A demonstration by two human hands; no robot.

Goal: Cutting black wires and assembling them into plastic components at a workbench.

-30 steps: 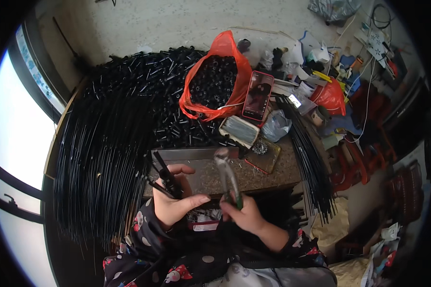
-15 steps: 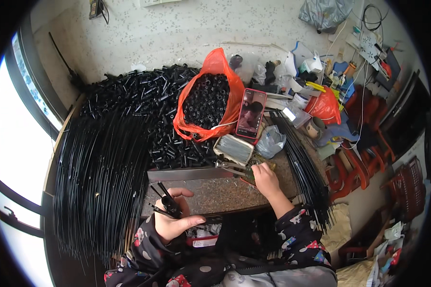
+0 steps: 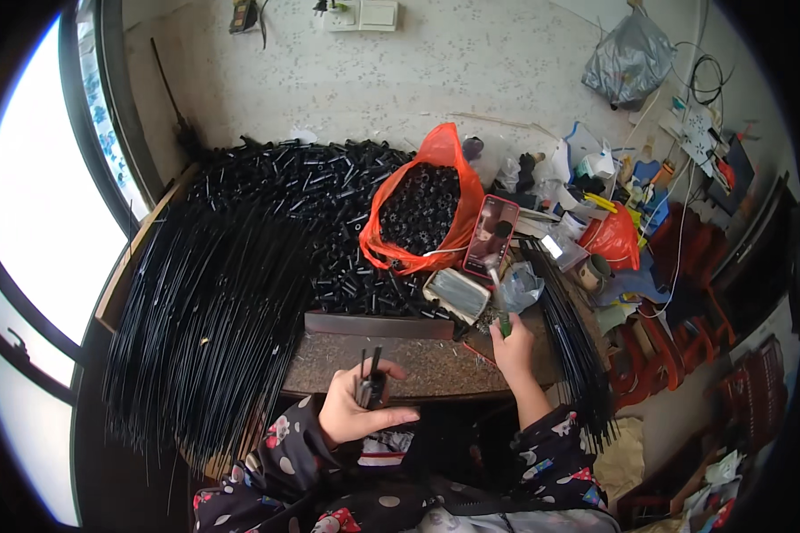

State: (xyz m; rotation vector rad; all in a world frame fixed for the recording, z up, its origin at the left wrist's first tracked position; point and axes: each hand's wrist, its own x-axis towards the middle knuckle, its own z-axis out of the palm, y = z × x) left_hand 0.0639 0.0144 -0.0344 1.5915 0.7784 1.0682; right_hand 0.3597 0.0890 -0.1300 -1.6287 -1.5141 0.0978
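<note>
Low in the frame, just left of centre: left hand [image 3: 357, 410], fingers curled around a small bunch of short black tubes [image 3: 369, 377], their ends sticking up past the knuckles, thumb stretched out to the right. Right of centre, slightly higher: right hand [image 3: 513, 348], closed around the green handle of a slim metal tool [image 3: 498, 298] with its pale tip pointing up toward the top of the frame. Beneath both hands, a speckled stone-like work slab [image 3: 436, 366] with a dark metal strip [image 3: 378, 325] along its far edge. Just beyond the tool: a small rectangular tin [image 3: 456, 294] and a crumpled clear plastic bag [image 3: 523, 286]. Farther up at centre: an orange plastic bag [image 3: 436, 178] standing open, filled with short black tube pieces, and a phone in a red case [image 3: 490, 236] leaning against its right side. Across the left half: a broad sheaf of long thin black rods [image 3: 204, 329] fanning down toward the lower left, with a heap of loose black tube pieces [image 3: 316, 191] behind it. Along the right of the slab: another bundle of black rods [image 3: 571, 333]. At upper right: a second, smaller red bag [image 3: 615, 238] among clutter, and a grey plastic bag [image 3: 629, 55] hanging on the wall.
</note>
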